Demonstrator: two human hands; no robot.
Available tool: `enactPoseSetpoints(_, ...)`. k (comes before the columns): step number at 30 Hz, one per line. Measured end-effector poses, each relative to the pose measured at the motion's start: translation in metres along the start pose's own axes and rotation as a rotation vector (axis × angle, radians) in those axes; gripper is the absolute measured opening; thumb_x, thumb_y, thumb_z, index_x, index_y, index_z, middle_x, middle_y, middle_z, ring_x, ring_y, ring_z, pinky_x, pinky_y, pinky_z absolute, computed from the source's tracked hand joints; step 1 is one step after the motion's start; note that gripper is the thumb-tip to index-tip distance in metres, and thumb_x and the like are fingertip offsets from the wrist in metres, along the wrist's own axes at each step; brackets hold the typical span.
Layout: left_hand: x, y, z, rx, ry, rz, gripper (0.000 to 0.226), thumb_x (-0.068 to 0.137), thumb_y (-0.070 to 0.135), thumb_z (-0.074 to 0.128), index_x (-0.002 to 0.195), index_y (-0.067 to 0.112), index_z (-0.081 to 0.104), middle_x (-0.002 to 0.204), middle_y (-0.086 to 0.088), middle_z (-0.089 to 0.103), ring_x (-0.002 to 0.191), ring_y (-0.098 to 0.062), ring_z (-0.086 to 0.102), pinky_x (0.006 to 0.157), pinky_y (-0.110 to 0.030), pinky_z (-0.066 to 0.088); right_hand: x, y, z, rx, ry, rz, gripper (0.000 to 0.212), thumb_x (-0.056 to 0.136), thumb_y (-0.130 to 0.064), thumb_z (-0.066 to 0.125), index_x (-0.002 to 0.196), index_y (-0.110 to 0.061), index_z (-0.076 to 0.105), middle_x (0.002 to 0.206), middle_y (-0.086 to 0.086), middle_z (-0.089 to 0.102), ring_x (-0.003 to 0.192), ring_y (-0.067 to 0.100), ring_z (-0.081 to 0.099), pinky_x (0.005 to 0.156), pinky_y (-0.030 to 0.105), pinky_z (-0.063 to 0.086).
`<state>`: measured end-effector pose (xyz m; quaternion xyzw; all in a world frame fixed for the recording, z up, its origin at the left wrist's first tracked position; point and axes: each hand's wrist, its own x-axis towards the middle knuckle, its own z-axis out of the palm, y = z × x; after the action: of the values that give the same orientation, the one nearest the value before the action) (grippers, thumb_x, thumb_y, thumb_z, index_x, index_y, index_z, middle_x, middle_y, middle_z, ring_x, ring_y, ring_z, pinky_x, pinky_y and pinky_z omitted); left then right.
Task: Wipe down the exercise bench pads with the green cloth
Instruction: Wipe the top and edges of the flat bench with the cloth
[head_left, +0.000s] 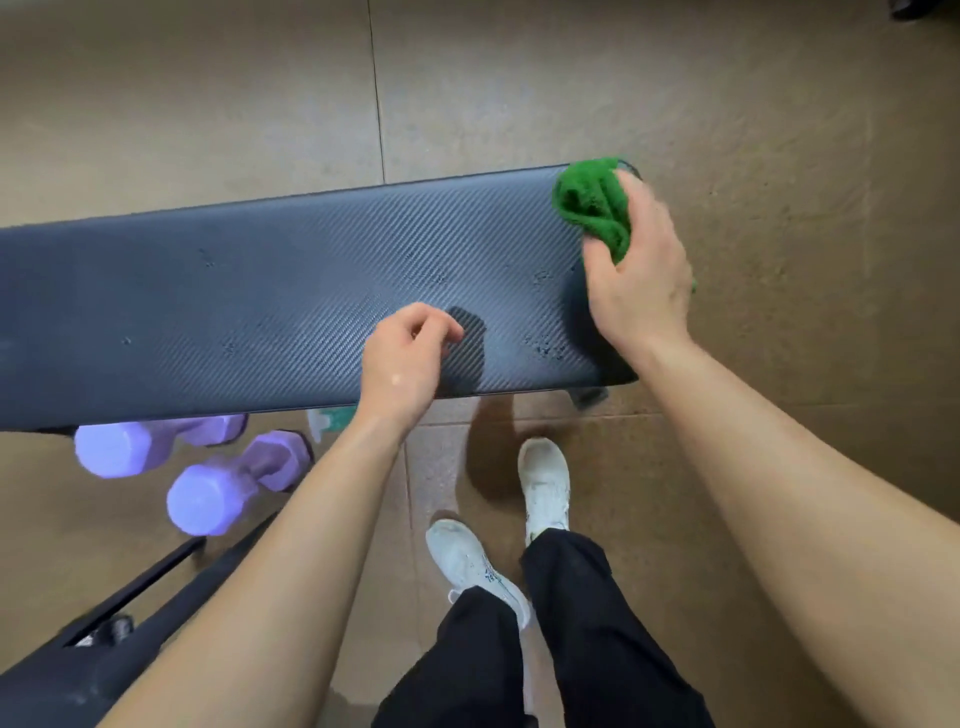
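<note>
A long black textured bench pad (270, 301) runs across the view from the left edge to just right of centre. Small wet spots dot its surface. My right hand (636, 275) grips a bunched green cloth (592, 202) and presses it on the pad's far right end. My left hand (405, 358) hovers over the pad's near edge, fingers loosely curled with nothing in them.
Two purple dumbbells (208, 467) lie on the brown floor under the bench's near side. A white and green spray bottle (327, 421) peeks out beneath the pad. A black frame (104, 639) sits at lower left. My white shoes (545, 483) stand close to the bench.
</note>
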<state>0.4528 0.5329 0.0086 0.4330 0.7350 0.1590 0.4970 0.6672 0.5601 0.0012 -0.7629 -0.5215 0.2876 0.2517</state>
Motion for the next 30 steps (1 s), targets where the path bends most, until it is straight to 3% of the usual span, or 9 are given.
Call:
enactPoseSetpoints(2, 0.013, -0.009, 0.003, -0.001, 0.08, -0.05, 0.022, 0.075, 0.032, 0.051, 0.062, 0.029, 0.069, 0.066, 0.002, 0.067, 0.074, -0.018, 0.065, 0.076, -0.045, 0.052, 0.003, 0.017, 0.028, -0.375, -0.242, -0.207, 0.054, 0.086, -0.044, 0.056, 0.136, -0.026, 0.054, 0.144, 0.007, 0.05, 0.121, 0.034, 0.052, 0.099, 0.045, 0.047)
enactPoseSetpoints(5, 0.024, -0.024, 0.017, -0.014, 0.171, -0.011, 0.021, 0.082, 0.026, 0.052, 0.069, 0.022, 0.068, 0.066, 0.002, 0.066, 0.072, -0.016, 0.065, 0.076, -0.042, 0.05, 0.01, 0.042, 0.053, -0.708, -0.249, -0.39, 0.062, 0.082, -0.063, 0.048, 0.137, -0.032, 0.051, 0.153, 0.006, 0.039, 0.133, 0.039, 0.041, 0.104, 0.052, 0.036)
enactPoseSetpoints(8, 0.03, -0.046, 0.034, 0.076, 0.263, 0.111, 0.023, 0.089, 0.026, 0.047, 0.075, 0.021, 0.064, 0.079, 0.003, 0.065, 0.081, -0.016, 0.06, 0.08, -0.039, 0.046, 0.028, 0.059, 0.071, -0.742, -0.333, -0.654, 0.069, 0.092, -0.06, 0.039, 0.154, -0.037, 0.023, 0.164, 0.007, 0.019, 0.149, 0.034, 0.02, 0.116, 0.057, 0.021)
enactPoseSetpoints(10, 0.035, -0.057, 0.043, 0.129, 0.303, 0.18, 0.026, 0.092, 0.027, 0.044, 0.078, 0.015, 0.062, 0.083, 0.0, 0.061, 0.083, -0.017, 0.056, 0.078, -0.037, 0.042, 0.047, 0.065, 0.079, -0.746, -0.341, -0.676, 0.067, 0.093, -0.058, 0.037, 0.155, -0.037, 0.021, 0.165, 0.005, 0.019, 0.151, 0.03, 0.019, 0.118, 0.056, 0.019)
enactPoseSetpoints(17, 0.054, -0.068, 0.05, 0.216, 0.366, 0.316, 0.022, 0.098, 0.019, 0.048, 0.084, 0.011, 0.062, 0.086, 0.0, 0.057, 0.082, -0.015, 0.051, 0.072, -0.023, 0.03, 0.058, 0.054, 0.096, -0.636, -0.009, -0.268, 0.068, 0.095, -0.056, 0.034, 0.156, -0.029, 0.024, 0.164, 0.004, 0.022, 0.152, 0.028, 0.016, 0.121, 0.05, 0.016)
enactPoseSetpoints(22, 0.063, -0.066, 0.032, 0.228, 0.341, 0.356, 0.027, 0.097, 0.022, 0.045, 0.081, 0.006, 0.06, 0.085, -0.007, 0.058, 0.083, -0.023, 0.053, 0.074, -0.034, 0.037, -0.055, 0.079, 0.088, -0.737, -0.323, -0.685, 0.071, 0.095, -0.063, 0.037, 0.156, -0.03, 0.022, 0.164, 0.009, 0.018, 0.152, 0.031, 0.015, 0.12, 0.05, 0.02)
enactPoseSetpoints(25, 0.059, -0.068, 0.022, 0.254, 0.312, 0.354, 0.028, 0.096, 0.024, 0.044, 0.08, 0.007, 0.058, 0.084, -0.006, 0.057, 0.082, -0.023, 0.053, 0.073, -0.038, 0.039, -0.044, 0.094, 0.078, -0.818, -0.44, -0.855, 0.067, 0.095, -0.058, 0.038, 0.155, -0.031, 0.024, 0.163, 0.008, 0.021, 0.15, 0.032, 0.02, 0.118, 0.051, 0.024)
enactPoseSetpoints(27, 0.055, -0.072, 0.015, 0.28, 0.289, 0.365, 0.027, 0.096, 0.026, 0.043, 0.08, 0.009, 0.058, 0.084, -0.004, 0.056, 0.08, -0.02, 0.051, 0.072, -0.037, 0.038, 0.001, 0.085, 0.077, -0.834, -0.364, -0.731, 0.071, 0.091, -0.055, 0.041, 0.155, -0.03, 0.023, 0.164, 0.007, 0.019, 0.15, 0.033, 0.018, 0.118, 0.052, 0.02)
enactPoseSetpoints(30, 0.049, -0.083, 0.002, 0.303, 0.268, 0.366, 0.028, 0.096, 0.027, 0.042, 0.079, 0.011, 0.058, 0.083, -0.001, 0.056, 0.079, -0.018, 0.051, 0.07, -0.036, 0.037, 0.066, 0.056, 0.085, -0.699, -0.107, -0.251, 0.066, 0.097, -0.051, 0.035, 0.157, -0.029, 0.017, 0.166, 0.005, 0.013, 0.152, 0.031, 0.009, 0.121, 0.051, 0.012)
